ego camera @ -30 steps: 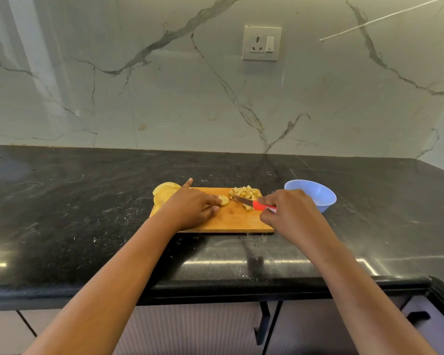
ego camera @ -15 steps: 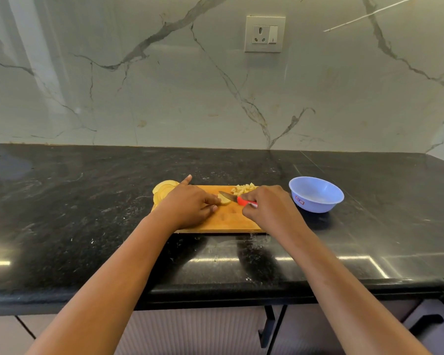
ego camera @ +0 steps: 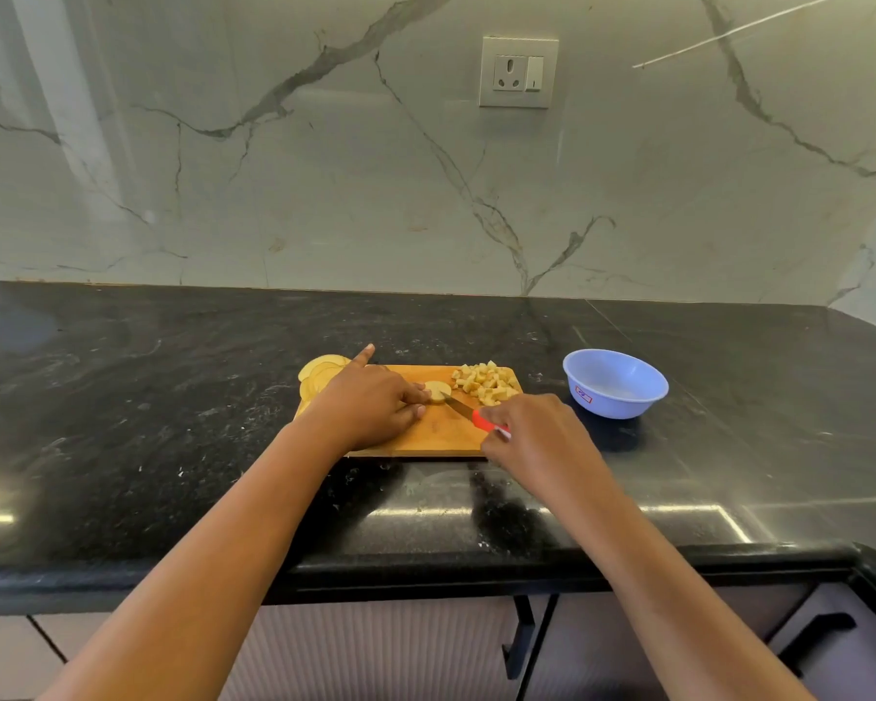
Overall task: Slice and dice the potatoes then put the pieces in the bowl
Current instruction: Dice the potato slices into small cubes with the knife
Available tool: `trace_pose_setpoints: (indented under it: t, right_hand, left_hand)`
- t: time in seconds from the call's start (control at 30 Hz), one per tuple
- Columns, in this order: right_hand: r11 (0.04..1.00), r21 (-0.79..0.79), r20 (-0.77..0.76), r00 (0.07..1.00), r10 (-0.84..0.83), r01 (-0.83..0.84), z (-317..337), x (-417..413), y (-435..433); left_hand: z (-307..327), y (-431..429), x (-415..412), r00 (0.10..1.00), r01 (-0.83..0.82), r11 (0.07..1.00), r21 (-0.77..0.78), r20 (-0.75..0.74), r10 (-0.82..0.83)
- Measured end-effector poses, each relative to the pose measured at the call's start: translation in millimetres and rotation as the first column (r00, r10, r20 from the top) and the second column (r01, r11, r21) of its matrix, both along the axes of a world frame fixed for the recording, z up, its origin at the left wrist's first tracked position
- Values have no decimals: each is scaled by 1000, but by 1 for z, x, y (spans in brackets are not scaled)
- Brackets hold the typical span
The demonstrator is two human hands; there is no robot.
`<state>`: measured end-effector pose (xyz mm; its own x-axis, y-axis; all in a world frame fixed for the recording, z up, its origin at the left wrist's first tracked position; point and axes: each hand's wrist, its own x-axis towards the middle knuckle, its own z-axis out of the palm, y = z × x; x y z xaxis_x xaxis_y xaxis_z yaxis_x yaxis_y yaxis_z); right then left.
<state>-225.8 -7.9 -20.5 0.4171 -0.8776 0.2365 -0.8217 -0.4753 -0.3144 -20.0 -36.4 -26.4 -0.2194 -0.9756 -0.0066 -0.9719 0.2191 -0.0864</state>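
A wooden cutting board (ego camera: pixel 428 437) lies on the black counter. My left hand (ego camera: pixel 370 404) presses a round potato slice (ego camera: pixel 437 391) onto the board, index finger pointing away. My right hand (ego camera: pixel 534 437) grips a knife (ego camera: pixel 469 411) by its red handle, and the blade tip rests on that slice. A heap of diced potato (ego camera: pixel 486 382) sits at the board's far right corner. Several uncut slices (ego camera: pixel 319 371) are stacked at the board's far left, partly behind my left hand. The light blue bowl (ego camera: pixel 615 384) stands right of the board; nothing shows inside it.
The black stone counter (ego camera: pixel 148 422) runs wide to both sides, with a marble wall behind carrying a socket (ego camera: pixel 518 72). The counter's front edge is near my forearms, with cabinet fronts and dark handles (ego camera: pixel 519 634) below.
My right hand drew back toward me and the knife blade now rests on the slice held by my left hand. The diced heap, earlier partly covered, is in full view.
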Motion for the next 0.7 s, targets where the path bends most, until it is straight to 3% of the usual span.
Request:
trace_pose_setpoints:
  t: [0.4, 0.7]
  right_hand:
    - [999, -39, 118, 993, -23, 27, 18, 3, -2]
    - [1000, -19, 53, 999, 1, 0, 6, 21, -20]
  left_hand:
    - [-2, 3, 5, 978, -22, 1000, -5, -206, 20]
    - [-4, -2, 8, 988, 4, 1000, -12, -152, -6]
